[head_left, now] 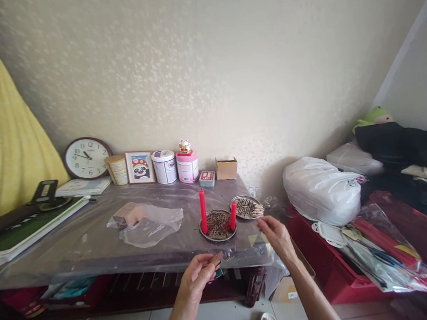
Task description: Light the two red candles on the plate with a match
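My left hand (pixel 199 274) is closed round a small brown box-like thing (pixel 217 258), held just in front of the table's near edge. My right hand (pixel 275 235) hovers by the table's right corner, fingers pinched together; whatever they hold is too small to make out. Just beyond the hands, a round metal plate (pixel 217 226) carries a tall red candle (pixel 203 211) and a shorter red candle (pixel 233 216), both upright. A second metal plate (pixel 246 207) behind it holds several thin sticks that jut over its right rim.
The low table (pixel 74 249) is covered in clear plastic sheet. A crumpled plastic bag (pixel 146 223) lies mid-table. Along the wall stand a clock (pixel 87 157), tins, a framed picture, a pink jar (pixel 187 166) and a cardboard box (pixel 226 168). Bags and a red crate (pixel 321 260) crowd the right.
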Demonstrator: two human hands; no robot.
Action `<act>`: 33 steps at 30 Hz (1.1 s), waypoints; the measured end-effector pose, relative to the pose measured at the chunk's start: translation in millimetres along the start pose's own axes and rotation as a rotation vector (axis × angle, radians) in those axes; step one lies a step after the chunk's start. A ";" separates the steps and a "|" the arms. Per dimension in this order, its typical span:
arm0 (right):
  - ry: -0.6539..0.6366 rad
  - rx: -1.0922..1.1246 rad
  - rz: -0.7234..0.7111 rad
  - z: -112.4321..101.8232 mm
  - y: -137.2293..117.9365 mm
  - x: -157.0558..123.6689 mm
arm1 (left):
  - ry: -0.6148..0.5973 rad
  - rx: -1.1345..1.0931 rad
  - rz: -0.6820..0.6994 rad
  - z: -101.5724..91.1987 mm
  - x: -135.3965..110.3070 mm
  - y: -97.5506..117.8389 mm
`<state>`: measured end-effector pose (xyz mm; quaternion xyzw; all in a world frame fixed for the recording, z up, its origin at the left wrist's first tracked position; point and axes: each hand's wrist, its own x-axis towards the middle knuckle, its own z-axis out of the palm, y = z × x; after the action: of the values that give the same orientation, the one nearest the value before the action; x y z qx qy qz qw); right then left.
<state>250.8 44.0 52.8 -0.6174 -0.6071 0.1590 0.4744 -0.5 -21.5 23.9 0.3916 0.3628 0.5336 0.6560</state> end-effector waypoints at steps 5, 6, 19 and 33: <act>-0.426 0.163 -0.200 21.2 -50.8 -57.3 | -0.031 0.124 0.078 -0.8 -1.9 0.3; -0.464 0.182 -0.231 26.2 -56.6 -65.1 | -0.044 0.147 0.085 -0.8 -3.0 1.4; -0.410 0.385 -0.217 49.1 -54.4 -84.1 | -0.019 -0.259 -0.042 -3.4 -3.4 0.6; -0.400 0.450 -0.217 58.6 -63.4 -92.6 | -0.099 -0.617 -0.204 -3.2 -2.9 -8.6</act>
<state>147.9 -28.2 37.8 -0.3852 -0.7003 0.3559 0.4843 -0.2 -25.1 14.9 0.1616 0.1888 0.5302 0.8106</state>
